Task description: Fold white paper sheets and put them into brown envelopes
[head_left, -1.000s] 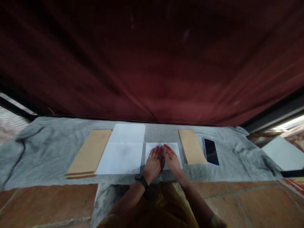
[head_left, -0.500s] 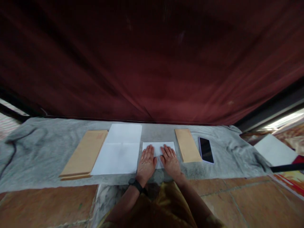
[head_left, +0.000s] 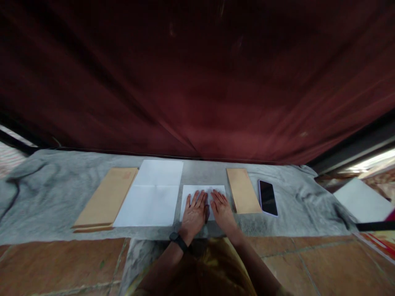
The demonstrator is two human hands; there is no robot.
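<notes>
A small white sheet of paper [head_left: 189, 192], perhaps folded, lies on the grey cloth in front of me. My left hand [head_left: 195, 211] rests palm down on its left half, fingers spread. On the right half my right hand [head_left: 221, 210] lies with its fingers stretched out. The two hands are close together, and they cover much of the paper. To the left is a larger white sheet [head_left: 152, 201] with a crease across it. Beyond that sits a stack of brown envelopes [head_left: 108, 197]. Right of my right hand lies another brown envelope [head_left: 243, 191].
A smartphone [head_left: 268, 198] with a dark screen lies right of the brown envelope. Grey cloth [head_left: 296, 193] covers the long surface. A dark red curtain [head_left: 197, 102] hangs behind it. Brown floor tiles [head_left: 61, 263] show in front, and a white board [head_left: 361, 199] is at far right.
My left hand has shifted right, toward the middle of the paper. My right hand has turned slightly inward, its fingers closer together. The camera view has shifted slightly.
</notes>
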